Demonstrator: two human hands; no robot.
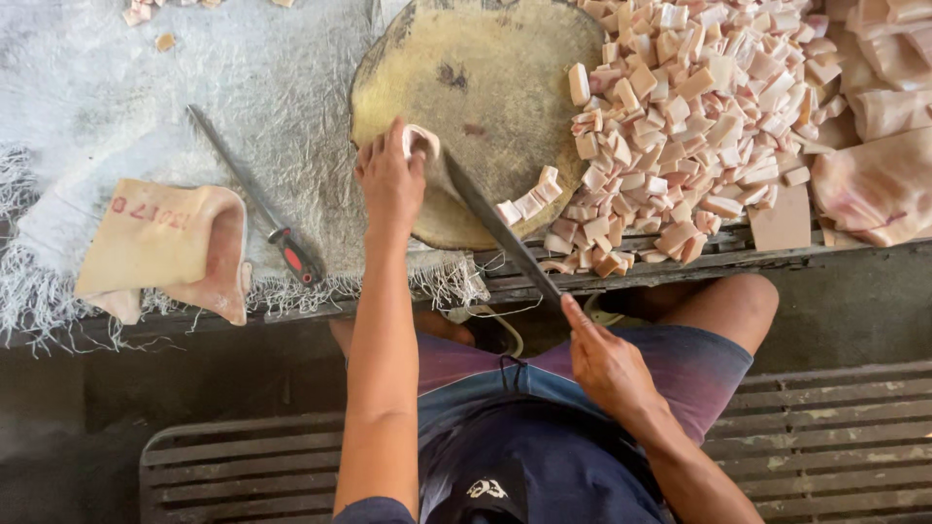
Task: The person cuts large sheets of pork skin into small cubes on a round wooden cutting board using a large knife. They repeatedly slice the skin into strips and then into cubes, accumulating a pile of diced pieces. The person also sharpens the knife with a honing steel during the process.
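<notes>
Near the left front edge of the bench [680, 267], on the pale frayed sacking [116, 97], lies a folded slab of pork skin [165, 247], and just to its right a sharpening steel [254, 199] with a red and black handle, its rod running up and away to the left. Next comes the round wooden chopping block [485, 87], overhanging the front edge. The left hand [391, 180] presses down at the block's near rim, fingers curled and clamped over a pale strip of pork skin [424, 144], which pokes out just to the right of the fingertips. The knife [500, 231] lies right against that strip, its long blade slanting from the strip down and to the right toward the person's lap, so the strip sits at the blade's far end, far nearer the left hand than the right. The right hand [607, 364] is closed around the handle below the bench edge. Further right, cut cubes of skin and fat [680, 107] are heaped across the block's right side and the bench, and larger uncut slabs [879, 146] fill the right corner.
</notes>
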